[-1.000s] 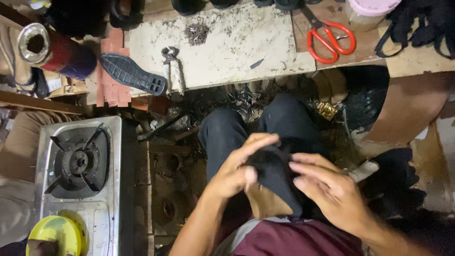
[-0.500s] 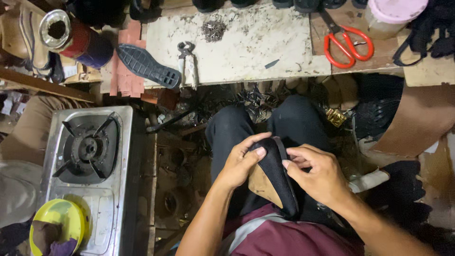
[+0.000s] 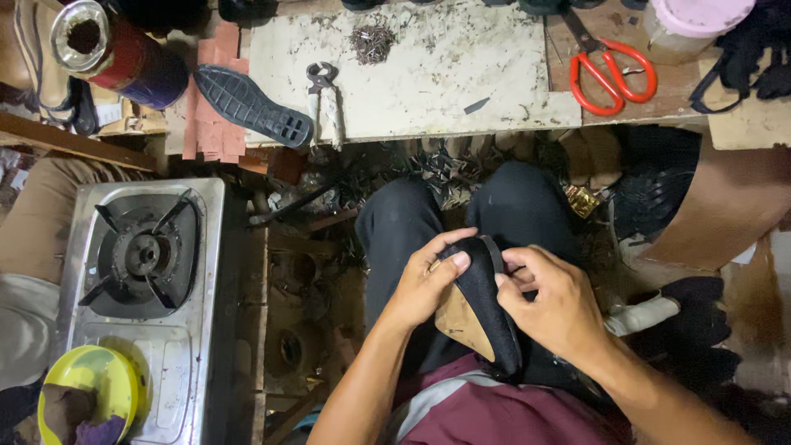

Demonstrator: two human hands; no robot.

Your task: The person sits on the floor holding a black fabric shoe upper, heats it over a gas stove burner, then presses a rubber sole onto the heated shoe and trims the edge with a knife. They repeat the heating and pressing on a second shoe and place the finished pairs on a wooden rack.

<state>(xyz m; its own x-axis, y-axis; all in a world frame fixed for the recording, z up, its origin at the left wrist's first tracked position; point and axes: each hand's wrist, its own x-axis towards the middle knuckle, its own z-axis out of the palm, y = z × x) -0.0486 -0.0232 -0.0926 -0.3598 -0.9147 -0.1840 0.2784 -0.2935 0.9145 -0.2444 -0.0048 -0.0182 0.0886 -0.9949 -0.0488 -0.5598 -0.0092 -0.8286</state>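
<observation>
— black cloth over a tan sole, is that what sits on the lap?

— yes, a black shoe upper [image 3: 482, 305] with a flat tan underside, soft and matte, pointed at the toe. it rests on the dark trousers, just below the table's near edge.

— and the hands?

— left hand [image 3: 424, 284] curls around the toe, thumb pressed flat on the cloth. right hand [image 3: 552, 309] is closed on the other edge, fingers pinching the rim.

— what's on the table [image 3: 428, 91]?

— pale, scuffed top. steel pincers [image 3: 324, 99] hang over its front edge, a ribbed black rubber sole [image 3: 247, 105] lies off the corner, red-handled scissors [image 3: 610, 70] sit to the far right, and a small heap of nails [image 3: 371, 41] sits near the back.

— room to move?

— tight. a steel gas stove [image 3: 136, 288] stands at the left, with a round yellow bowl [image 3: 86, 400] on its near end; scraps crowd the floor between.
</observation>
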